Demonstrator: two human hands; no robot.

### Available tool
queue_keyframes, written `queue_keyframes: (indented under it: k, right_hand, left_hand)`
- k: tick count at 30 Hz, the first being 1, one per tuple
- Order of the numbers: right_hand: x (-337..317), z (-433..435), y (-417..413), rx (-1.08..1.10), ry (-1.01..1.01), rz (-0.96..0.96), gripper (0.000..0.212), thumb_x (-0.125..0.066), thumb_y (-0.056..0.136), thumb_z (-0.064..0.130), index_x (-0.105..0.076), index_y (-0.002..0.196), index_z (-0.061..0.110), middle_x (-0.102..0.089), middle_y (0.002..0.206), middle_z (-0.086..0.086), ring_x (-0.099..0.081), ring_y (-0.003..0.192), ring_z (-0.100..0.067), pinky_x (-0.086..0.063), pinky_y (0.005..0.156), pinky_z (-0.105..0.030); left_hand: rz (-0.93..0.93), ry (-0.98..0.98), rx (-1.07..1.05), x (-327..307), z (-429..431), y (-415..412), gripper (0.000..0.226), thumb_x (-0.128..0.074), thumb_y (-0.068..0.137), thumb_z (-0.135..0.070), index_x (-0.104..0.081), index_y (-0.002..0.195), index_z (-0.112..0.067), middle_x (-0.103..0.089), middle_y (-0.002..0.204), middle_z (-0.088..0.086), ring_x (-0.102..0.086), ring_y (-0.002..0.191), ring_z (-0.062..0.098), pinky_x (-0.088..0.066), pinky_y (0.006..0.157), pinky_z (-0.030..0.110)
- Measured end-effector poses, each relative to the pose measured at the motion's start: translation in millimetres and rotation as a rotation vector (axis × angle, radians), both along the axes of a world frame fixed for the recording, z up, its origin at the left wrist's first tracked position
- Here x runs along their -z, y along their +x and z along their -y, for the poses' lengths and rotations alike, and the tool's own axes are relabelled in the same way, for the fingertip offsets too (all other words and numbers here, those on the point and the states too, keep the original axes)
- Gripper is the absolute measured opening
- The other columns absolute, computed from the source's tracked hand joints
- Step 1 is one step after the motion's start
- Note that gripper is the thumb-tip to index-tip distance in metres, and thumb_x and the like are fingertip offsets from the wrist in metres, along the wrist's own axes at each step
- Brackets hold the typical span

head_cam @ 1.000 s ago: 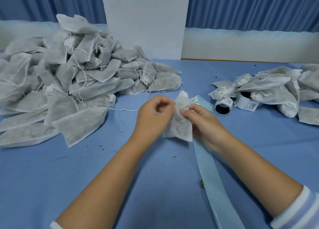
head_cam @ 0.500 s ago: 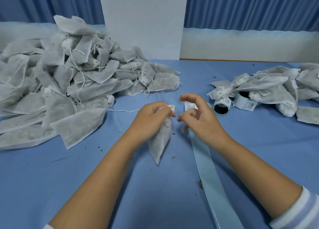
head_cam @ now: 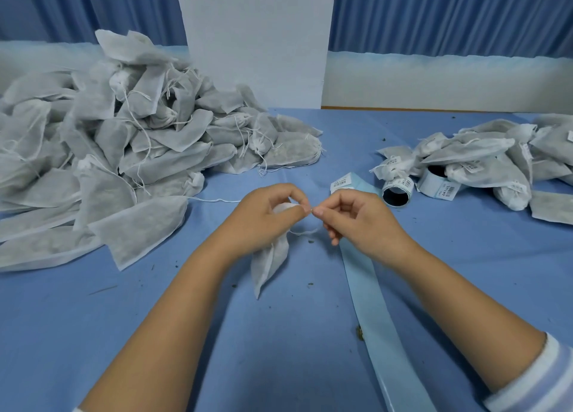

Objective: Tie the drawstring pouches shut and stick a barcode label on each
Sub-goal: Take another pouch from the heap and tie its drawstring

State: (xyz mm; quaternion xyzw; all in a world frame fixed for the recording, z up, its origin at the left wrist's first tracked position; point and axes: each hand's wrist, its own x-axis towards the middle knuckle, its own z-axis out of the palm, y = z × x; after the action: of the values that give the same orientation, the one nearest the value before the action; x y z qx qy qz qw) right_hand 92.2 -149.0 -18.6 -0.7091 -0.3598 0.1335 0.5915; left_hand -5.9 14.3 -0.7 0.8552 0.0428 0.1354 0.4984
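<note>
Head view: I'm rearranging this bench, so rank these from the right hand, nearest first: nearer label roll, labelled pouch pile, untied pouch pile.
1. Nearer label roll, just beyond the right hand, slightly right.
2. Labelled pouch pile, farther back-right.
3. Untied pouch pile, far off to the left.

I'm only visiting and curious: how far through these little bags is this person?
Done: a small heap of tied, labelled pouches lies at the right. In hand: the left hand grips one pouch by its neck while the right hand pinches its drawstring; no label shows on it yet. Left: the far bigger pile at the left, many with loose strings.
</note>
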Motion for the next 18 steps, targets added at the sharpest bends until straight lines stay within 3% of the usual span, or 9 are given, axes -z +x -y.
queue_keyframes:
  k: [3, 5, 7, 11, 13, 16, 18]
  right_hand:
    - [-1, -2, -2, 0.056, -0.041, 0.19, 0.017, -0.07, 0.089, 0.013, -0.066, 0.074, 0.022, -0.06, 0.058, 0.012, -0.054, 0.048, -0.009, -0.047, 0.053, -0.022]
    - [-1, -4, -5, 0.085, -0.043, 0.304, 0.024, -0.071, 0.088, 0.013, -0.064, 0.073, 0.031, -0.062, 0.062, 0.019, -0.052, 0.052, -0.003, -0.043, 0.056, -0.014]
    - [0, -3, -8, 0.103, -0.041, 0.432, 0.024, -0.071, 0.088, 0.013, -0.064, 0.076, 0.033, -0.062, 0.067, 0.023, -0.054, 0.06, -0.001, -0.04, 0.061, -0.009]
    - [-1, 2, -8, 0.139, 0.064, 0.516, 0.01, -0.071, 0.087, 0.013, -0.07, 0.084, 0.022, -0.062, 0.075, 0.017, -0.058, 0.067, -0.006, -0.047, 0.062, -0.018]
    - [-1, 3, -8, 0.15, 0.114, 0.465, 0.007, -0.07, 0.088, 0.012, -0.072, 0.086, 0.018, -0.063, 0.078, 0.012, -0.059, 0.064, -0.008, -0.049, 0.06, -0.021]
    - [0, 3, -9, 0.144, 0.157, 0.382, 0.012, -0.066, 0.09, 0.006, -0.073, 0.088, 0.016, -0.066, 0.08, -0.001, -0.059, 0.058, -0.009, -0.046, 0.059, -0.015]
    - [2, 1, -10, 0.165, 0.137, 0.383, 0.018, -0.064, 0.091, 0.005, -0.073, 0.09, 0.02, -0.065, 0.078, -0.007, -0.059, 0.055, -0.01, -0.046, 0.059, -0.017]
  left_hand:
    - [-0.024, 0.124, 0.01, -4, -5, -2, 0.013, -0.063, 0.091, -0.018, -0.066, 0.079, -0.019, -0.061, 0.075, -0.011, -0.055, 0.073, 0.009, -0.044, 0.074, 0.027]
    - [-0.027, 0.248, -0.013, -7, -8, -4, 0.012, -0.062, 0.089, -0.015, -0.067, 0.077, -0.015, -0.064, 0.084, -0.003, -0.059, 0.083, 0.012, -0.046, 0.083, 0.029]
    - [-0.037, 0.236, -0.004, -10, -10, -7, 0.011, -0.06, 0.087, -0.011, -0.067, 0.078, -0.011, -0.067, 0.085, 0.002, -0.062, 0.085, 0.016, -0.049, 0.085, 0.032]
    - [-0.06, -0.101, 0.129, -12, 2, -11, 0.023, -0.054, 0.089, 0.002, -0.067, 0.076, -0.011, -0.07, 0.075, -0.002, -0.064, 0.066, 0.006, -0.048, 0.067, 0.015]
    - [-0.051, -0.249, 0.169, -11, 5, -9, 0.024, -0.056, 0.09, 0.003, -0.07, 0.076, -0.011, -0.072, 0.077, 0.0, -0.063, 0.064, 0.007, -0.048, 0.068, 0.015]
    - [-0.012, -0.488, 0.151, -9, 9, -5, 0.02, -0.063, 0.09, -0.002, -0.076, 0.08, -0.014, -0.076, 0.086, 0.004, -0.068, 0.069, 0.011, -0.052, 0.068, 0.018]
    - [0.011, -0.558, 0.122, -7, 11, -2, 0.019, -0.066, 0.088, -0.005, -0.08, 0.082, -0.018, -0.077, 0.092, 0.004, -0.07, 0.072, 0.012, -0.053, 0.069, 0.019]
